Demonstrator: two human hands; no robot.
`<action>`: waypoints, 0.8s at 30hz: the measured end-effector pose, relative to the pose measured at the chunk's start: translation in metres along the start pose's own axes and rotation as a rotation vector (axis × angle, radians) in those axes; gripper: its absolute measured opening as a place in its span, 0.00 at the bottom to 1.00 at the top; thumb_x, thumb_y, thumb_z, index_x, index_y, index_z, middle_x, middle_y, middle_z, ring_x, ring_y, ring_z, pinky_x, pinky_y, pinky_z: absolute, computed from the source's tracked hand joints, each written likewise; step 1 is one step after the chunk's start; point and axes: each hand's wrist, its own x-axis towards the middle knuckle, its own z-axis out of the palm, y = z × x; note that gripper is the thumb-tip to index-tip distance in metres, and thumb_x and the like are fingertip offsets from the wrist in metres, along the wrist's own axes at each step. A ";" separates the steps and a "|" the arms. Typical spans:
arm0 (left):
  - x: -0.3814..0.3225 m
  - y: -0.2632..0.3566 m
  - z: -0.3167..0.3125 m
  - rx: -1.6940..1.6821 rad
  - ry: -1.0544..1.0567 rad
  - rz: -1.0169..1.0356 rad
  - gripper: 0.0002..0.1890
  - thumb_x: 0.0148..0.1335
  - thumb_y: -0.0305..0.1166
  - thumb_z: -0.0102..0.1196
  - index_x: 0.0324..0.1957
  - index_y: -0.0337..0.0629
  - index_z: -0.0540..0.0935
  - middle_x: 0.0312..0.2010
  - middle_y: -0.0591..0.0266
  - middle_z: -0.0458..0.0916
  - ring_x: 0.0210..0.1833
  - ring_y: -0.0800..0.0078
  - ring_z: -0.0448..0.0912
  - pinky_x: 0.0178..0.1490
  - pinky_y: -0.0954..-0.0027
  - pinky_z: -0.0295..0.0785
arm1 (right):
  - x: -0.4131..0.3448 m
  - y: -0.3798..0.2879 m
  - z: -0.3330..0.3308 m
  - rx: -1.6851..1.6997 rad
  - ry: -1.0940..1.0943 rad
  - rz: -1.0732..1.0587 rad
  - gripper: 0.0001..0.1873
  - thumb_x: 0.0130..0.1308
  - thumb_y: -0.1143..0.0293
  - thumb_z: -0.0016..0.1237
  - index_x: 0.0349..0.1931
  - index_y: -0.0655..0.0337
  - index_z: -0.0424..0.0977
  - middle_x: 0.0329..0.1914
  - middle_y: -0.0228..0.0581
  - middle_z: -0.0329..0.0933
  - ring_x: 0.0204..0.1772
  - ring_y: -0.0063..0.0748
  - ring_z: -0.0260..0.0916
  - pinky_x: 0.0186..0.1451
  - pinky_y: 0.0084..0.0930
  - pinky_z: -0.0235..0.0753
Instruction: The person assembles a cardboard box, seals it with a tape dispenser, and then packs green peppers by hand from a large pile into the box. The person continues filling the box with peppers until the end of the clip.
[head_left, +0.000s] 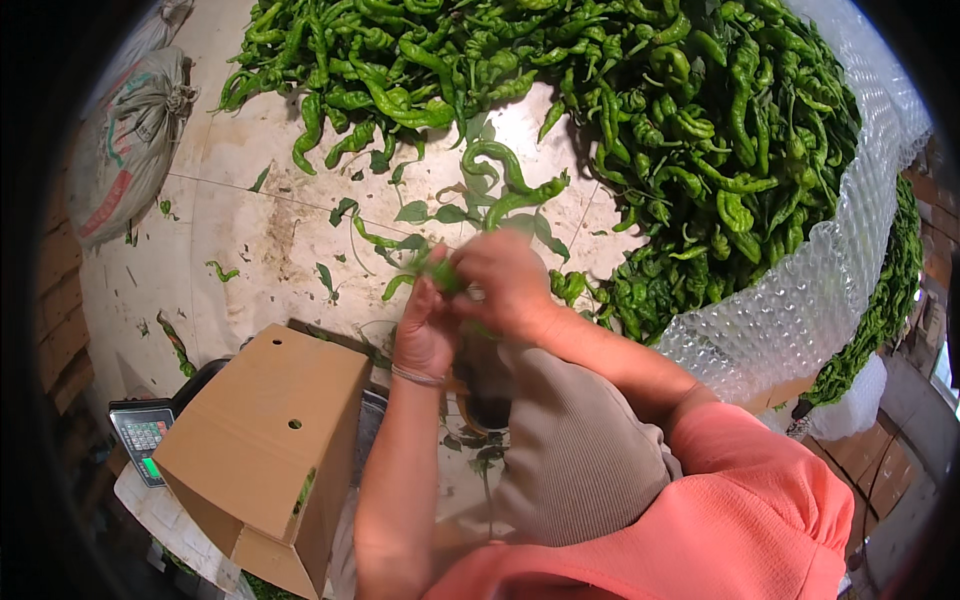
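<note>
My left hand (429, 330), with a band at the wrist, is raised in front of my knee and closed around a blurred green pepper (448, 277). Against it, my right hand (506, 281) is blurred by motion, its bent fingers at the same pepper. How firmly those fingers grip cannot be made out. Just beyond the hands, a long curled green pepper (517, 196) lies on the pale floor sheet (247, 225), among loose leaves (450, 214). A large heap of green peppers (675, 135) curves from the far side round to the right.
At the lower left a cardboard box (259, 427) stands tilted on a digital scale, its keypad display (142, 439) beside it. Tied woven sacks (135, 142) lie at the far left. Bubble wrap (795, 277) borders the heap. A dark round opening or container (487, 411) shows beside my knee.
</note>
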 end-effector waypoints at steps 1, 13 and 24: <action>-0.002 0.000 -0.005 0.046 0.035 -0.036 0.25 0.64 0.42 0.52 0.60 0.43 0.67 0.57 0.58 0.70 0.58 0.66 0.71 0.58 0.64 0.68 | -0.004 -0.003 0.005 0.094 -0.057 -0.098 0.15 0.48 0.61 0.60 0.32 0.60 0.76 0.32 0.39 0.74 0.41 0.43 0.71 0.46 0.32 0.70; -0.025 0.001 -0.067 0.026 0.177 -0.009 0.24 0.62 0.43 0.55 0.56 0.44 0.68 0.37 0.63 0.78 0.30 0.75 0.73 0.34 0.72 0.68 | -0.028 0.137 0.009 -0.553 0.048 0.322 0.21 0.45 0.75 0.57 0.43 0.51 0.74 0.51 0.34 0.67 0.58 0.42 0.59 0.59 0.44 0.55; -0.027 0.003 -0.061 -0.044 0.475 0.063 0.23 0.63 0.43 0.53 0.57 0.47 0.68 0.42 0.63 0.77 0.32 0.76 0.71 0.35 0.72 0.68 | 0.061 0.021 0.033 0.259 0.079 0.026 0.25 0.55 0.58 0.57 0.51 0.60 0.72 0.49 0.49 0.74 0.54 0.50 0.69 0.55 0.39 0.68</action>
